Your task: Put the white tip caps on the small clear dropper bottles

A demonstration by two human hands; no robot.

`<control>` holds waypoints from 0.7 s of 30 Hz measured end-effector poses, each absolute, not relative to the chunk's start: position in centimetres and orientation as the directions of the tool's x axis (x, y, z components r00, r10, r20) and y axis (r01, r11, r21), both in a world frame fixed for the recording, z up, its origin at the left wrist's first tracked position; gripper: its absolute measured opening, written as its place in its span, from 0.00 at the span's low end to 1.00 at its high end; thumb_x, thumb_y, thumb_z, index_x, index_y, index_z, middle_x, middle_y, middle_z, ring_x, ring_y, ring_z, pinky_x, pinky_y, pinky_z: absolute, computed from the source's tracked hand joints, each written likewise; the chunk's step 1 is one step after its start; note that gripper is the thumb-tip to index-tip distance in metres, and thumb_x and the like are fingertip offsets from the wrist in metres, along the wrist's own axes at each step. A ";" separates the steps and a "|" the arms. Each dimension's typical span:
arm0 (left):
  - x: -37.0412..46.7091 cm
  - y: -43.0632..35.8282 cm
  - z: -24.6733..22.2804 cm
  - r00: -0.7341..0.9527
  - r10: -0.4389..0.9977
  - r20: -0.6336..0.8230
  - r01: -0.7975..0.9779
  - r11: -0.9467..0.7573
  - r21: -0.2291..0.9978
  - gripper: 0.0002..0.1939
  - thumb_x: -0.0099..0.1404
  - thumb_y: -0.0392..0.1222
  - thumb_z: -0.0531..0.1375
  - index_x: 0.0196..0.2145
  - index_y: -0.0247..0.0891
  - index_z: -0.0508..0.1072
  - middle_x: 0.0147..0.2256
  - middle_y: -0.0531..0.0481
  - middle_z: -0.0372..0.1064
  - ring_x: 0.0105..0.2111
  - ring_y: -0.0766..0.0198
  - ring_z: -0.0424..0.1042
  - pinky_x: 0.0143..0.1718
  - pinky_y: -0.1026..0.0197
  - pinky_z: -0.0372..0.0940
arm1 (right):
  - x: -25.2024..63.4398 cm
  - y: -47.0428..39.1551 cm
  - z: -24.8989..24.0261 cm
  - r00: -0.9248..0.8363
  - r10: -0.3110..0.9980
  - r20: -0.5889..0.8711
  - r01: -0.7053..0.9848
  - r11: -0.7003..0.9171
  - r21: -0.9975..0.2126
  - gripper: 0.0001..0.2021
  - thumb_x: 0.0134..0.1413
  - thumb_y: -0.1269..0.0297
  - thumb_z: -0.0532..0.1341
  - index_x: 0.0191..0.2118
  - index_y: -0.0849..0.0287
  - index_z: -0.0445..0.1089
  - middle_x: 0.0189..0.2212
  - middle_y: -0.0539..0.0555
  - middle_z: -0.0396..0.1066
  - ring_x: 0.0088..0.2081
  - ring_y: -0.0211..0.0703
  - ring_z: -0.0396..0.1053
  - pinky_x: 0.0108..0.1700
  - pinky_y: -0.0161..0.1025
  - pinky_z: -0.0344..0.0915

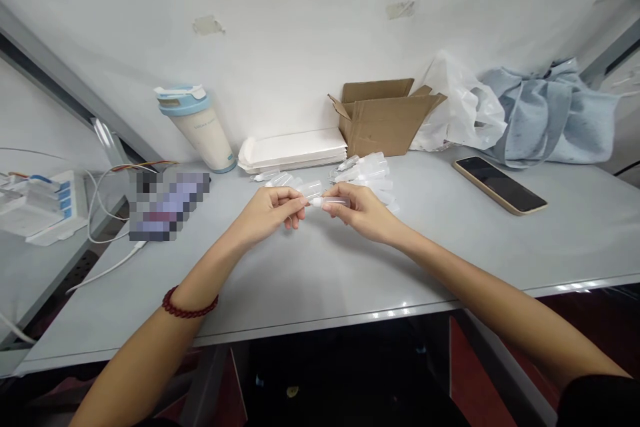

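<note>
My right hand holds a small clear plastic bottle by its body, with its white tip pointing left. The fingers of my left hand are pinched together at that tip; what they grip there is too small to make out. Behind my hands lie two groups of similar clear bottles, one at the left and a larger one at the right. Both hands are just above the grey table.
A tumbler, a stack of white flat boxes, an open cardboard box, a plastic bag and a blue cloth bag line the wall. A phone lies right; cables and a pixelated object are left.
</note>
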State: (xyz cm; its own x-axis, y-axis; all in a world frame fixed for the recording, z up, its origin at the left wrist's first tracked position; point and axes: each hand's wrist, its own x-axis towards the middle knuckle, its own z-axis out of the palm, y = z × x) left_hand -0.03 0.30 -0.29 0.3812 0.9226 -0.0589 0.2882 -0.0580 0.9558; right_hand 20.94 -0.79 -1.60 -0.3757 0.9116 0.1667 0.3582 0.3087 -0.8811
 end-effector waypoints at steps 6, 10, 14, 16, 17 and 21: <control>-0.2 0.3 -0.3 0.391 0.920 -0.012 0.321 -0.125 0.939 0.13 0.61 0.47 0.63 0.26 0.35 0.74 0.23 0.52 0.70 0.21 0.69 0.67 0.27 0.64 0.64 | 21.1 -0.6 -1.4 -0.388 0.906 0.171 0.367 0.321 -0.873 0.08 0.57 0.63 0.60 0.34 0.63 0.71 0.28 0.51 0.70 0.27 0.34 0.61 0.31 0.35 0.55; -0.1 0.3 -0.1 0.383 0.924 -0.008 0.317 -0.124 0.940 0.12 0.60 0.47 0.64 0.25 0.35 0.74 0.23 0.52 0.70 0.21 0.68 0.67 0.26 0.64 0.64 | 21.2 -0.5 -1.1 -0.376 0.914 0.149 0.364 0.294 -0.884 0.08 0.56 0.63 0.60 0.34 0.62 0.71 0.27 0.50 0.70 0.26 0.34 0.61 0.30 0.35 0.54; -0.1 0.4 -0.2 0.367 0.930 -0.014 0.281 -0.096 0.955 0.12 0.59 0.46 0.63 0.24 0.35 0.73 0.22 0.52 0.70 0.20 0.68 0.67 0.26 0.63 0.65 | 21.3 -0.5 -1.1 -0.368 0.919 0.141 0.357 0.280 -0.891 0.08 0.56 0.62 0.60 0.33 0.62 0.71 0.26 0.49 0.69 0.26 0.34 0.60 0.29 0.35 0.54; -0.1 0.5 -0.4 0.331 0.943 -0.019 0.241 -0.065 0.968 0.12 0.60 0.47 0.62 0.26 0.35 0.74 0.23 0.51 0.70 0.21 0.68 0.67 0.25 0.63 0.65 | 21.4 -0.4 -1.2 -0.361 0.921 0.144 0.338 0.274 -0.901 0.09 0.56 0.60 0.60 0.34 0.62 0.70 0.26 0.50 0.69 0.26 0.34 0.60 0.30 0.35 0.55; 0.0 0.5 -0.4 0.315 0.949 -0.023 0.227 -0.052 0.972 0.12 0.60 0.48 0.61 0.28 0.35 0.75 0.24 0.51 0.70 0.21 0.67 0.68 0.25 0.63 0.65 | 21.4 -0.3 -1.3 -0.356 0.923 0.145 0.328 0.269 -0.906 0.10 0.56 0.59 0.60 0.34 0.62 0.70 0.26 0.50 0.69 0.26 0.34 0.61 0.30 0.35 0.55; 0.2 0.3 -0.4 0.363 0.931 -0.025 0.285 -0.086 0.955 0.13 0.60 0.49 0.62 0.28 0.35 0.74 0.24 0.51 0.71 0.21 0.68 0.68 0.26 0.63 0.66 | 21.4 -0.3 -1.4 -0.359 0.923 0.141 0.327 0.266 -0.907 0.10 0.55 0.58 0.60 0.34 0.62 0.71 0.26 0.50 0.70 0.26 0.35 0.61 0.30 0.35 0.56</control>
State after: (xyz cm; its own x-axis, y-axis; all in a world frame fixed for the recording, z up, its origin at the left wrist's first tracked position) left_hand 0.21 0.34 -0.45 0.3634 0.9313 -0.0247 0.2852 -0.0860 0.9546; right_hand 21.44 -0.28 -1.42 -0.3586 0.9227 0.1414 0.3273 0.2662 -0.9067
